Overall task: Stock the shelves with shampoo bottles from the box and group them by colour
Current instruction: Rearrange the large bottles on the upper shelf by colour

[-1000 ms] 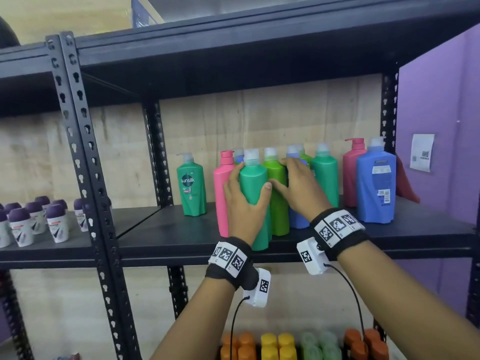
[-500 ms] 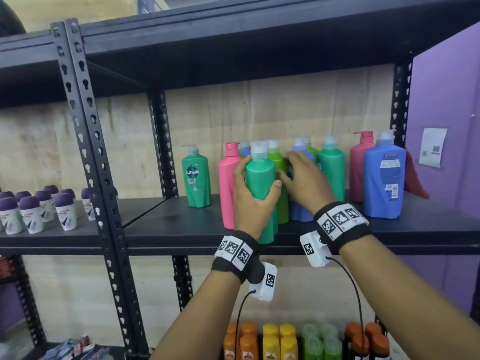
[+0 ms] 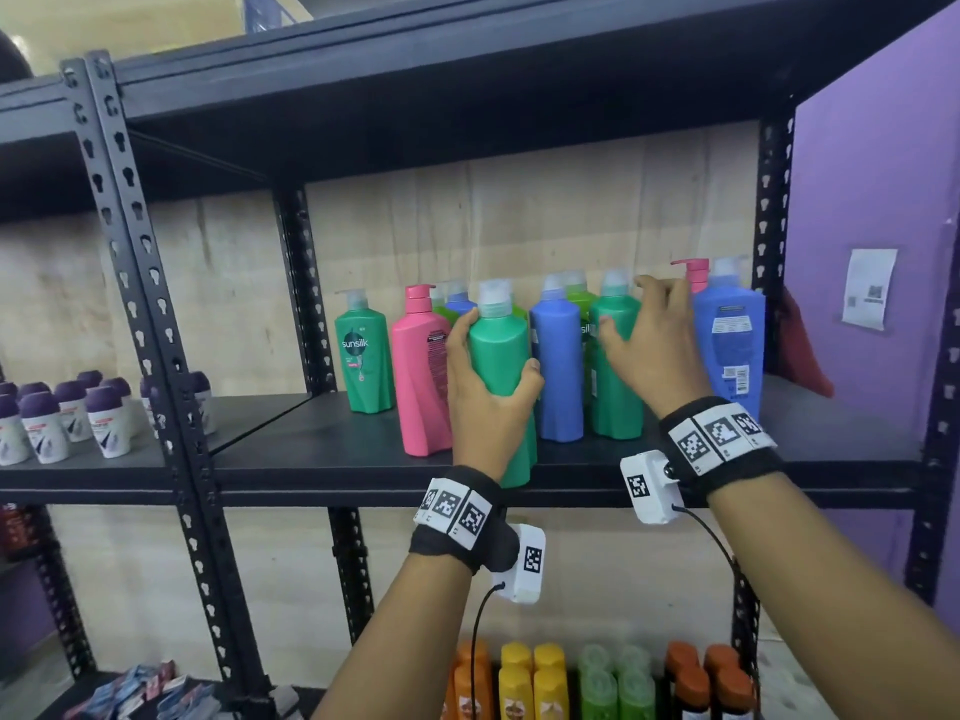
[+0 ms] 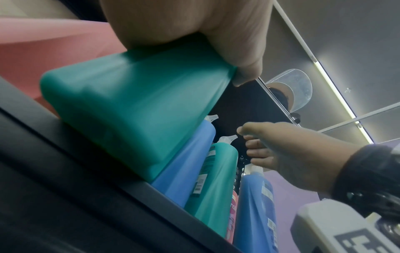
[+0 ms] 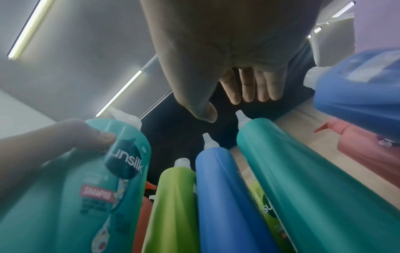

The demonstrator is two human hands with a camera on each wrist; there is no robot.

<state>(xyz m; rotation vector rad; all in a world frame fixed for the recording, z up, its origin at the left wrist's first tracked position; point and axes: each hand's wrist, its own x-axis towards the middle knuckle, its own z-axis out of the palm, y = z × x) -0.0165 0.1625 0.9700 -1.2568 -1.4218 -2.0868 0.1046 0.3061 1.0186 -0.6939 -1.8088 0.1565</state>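
Observation:
My left hand grips a green shampoo bottle upright at the front edge of the black shelf; the left wrist view shows its base on the shelf lip. My right hand is open, its fingers straight, just in front of and above a second green bottle. A blue bottle stands between the two green ones, with a light green bottle behind. A pink bottle and another green bottle stand left of my left hand.
A large blue bottle and a pink pump bottle stand at the right end. Several roll-on deodorants fill the left bay beyond the upright post. Orange, yellow and green bottles line the lower shelf. A purple wall closes the right.
My right hand has left the middle bottles and moved right to the second green bottle, uncovering the blue one. My left hand still holds the same green bottle.

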